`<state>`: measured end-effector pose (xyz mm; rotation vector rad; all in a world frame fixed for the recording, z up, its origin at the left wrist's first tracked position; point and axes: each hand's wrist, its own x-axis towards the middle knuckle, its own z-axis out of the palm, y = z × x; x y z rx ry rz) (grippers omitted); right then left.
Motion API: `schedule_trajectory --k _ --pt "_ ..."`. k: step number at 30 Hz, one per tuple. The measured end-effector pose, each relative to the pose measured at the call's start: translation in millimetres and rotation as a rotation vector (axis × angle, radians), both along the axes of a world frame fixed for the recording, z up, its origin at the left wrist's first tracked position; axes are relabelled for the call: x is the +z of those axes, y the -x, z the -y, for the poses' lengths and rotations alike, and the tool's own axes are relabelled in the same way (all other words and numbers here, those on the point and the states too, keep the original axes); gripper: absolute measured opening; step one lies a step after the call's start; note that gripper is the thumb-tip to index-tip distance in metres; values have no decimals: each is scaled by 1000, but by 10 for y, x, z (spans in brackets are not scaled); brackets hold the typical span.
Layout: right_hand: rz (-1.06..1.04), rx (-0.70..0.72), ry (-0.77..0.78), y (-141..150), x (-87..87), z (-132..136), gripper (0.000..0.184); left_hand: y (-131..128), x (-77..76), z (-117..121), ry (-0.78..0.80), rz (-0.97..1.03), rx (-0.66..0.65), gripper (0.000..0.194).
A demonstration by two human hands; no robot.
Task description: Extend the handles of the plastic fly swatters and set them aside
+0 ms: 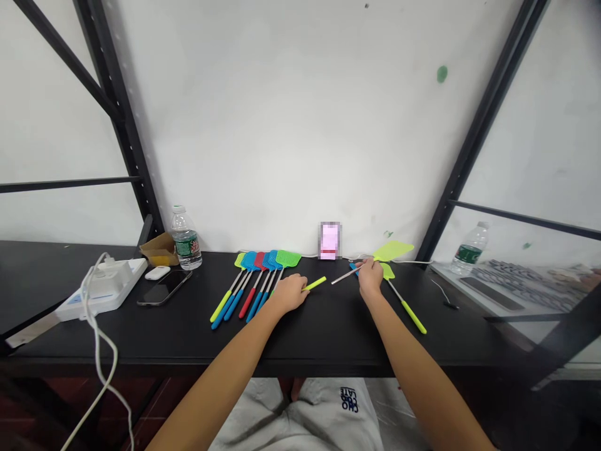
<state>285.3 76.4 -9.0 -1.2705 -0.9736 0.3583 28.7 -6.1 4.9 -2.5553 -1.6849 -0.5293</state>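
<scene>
My left hand is closed around one end of a yellow-green handle sleeve, which points right. In my right hand is a fly swatter with a yellow-green paddle; its bare metal rod points left toward the sleeve, with a gap between them. Beneath and beside my right hand lies another yellow-green fly swatter, and a bit of blue shows behind the fingers. Left of my left hand, several fly swatters with blue, red and green paddles lie in a row, handles toward me.
On the black table, a white power strip with cables, a phone, a white earbud case, a cardboard box and a water bottle stand left. A pink-screened device leans on the wall. Another bottle appears right.
</scene>
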Motion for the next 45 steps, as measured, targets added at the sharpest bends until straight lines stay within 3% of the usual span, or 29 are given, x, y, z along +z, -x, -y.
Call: schedule_trajectory --k 4,14,21,27,31,37,45 --pt "-52 -115 42 -42 56 33 26 13 25 13 13 -31 91 18" --pt "134 18 64 153 51 151 34 4 8 -31 50 -67 301 30" --pt "219 23 32 169 30 157 39 1 13 -11 55 -50 308 30" --pt "117 78 35 112 -26 72 35 -3 4 -12 -21 8 295 27" --pt "76 175 26 130 -37 58 33 -32 46 18 -107 73 226 21" --pt "105 439 85 283 -59 123 40 -89 83 101 -167 191 -11 21" --pt "200 616 91 521 -80 276 43 -185 45 182 -11 312 -182 30"
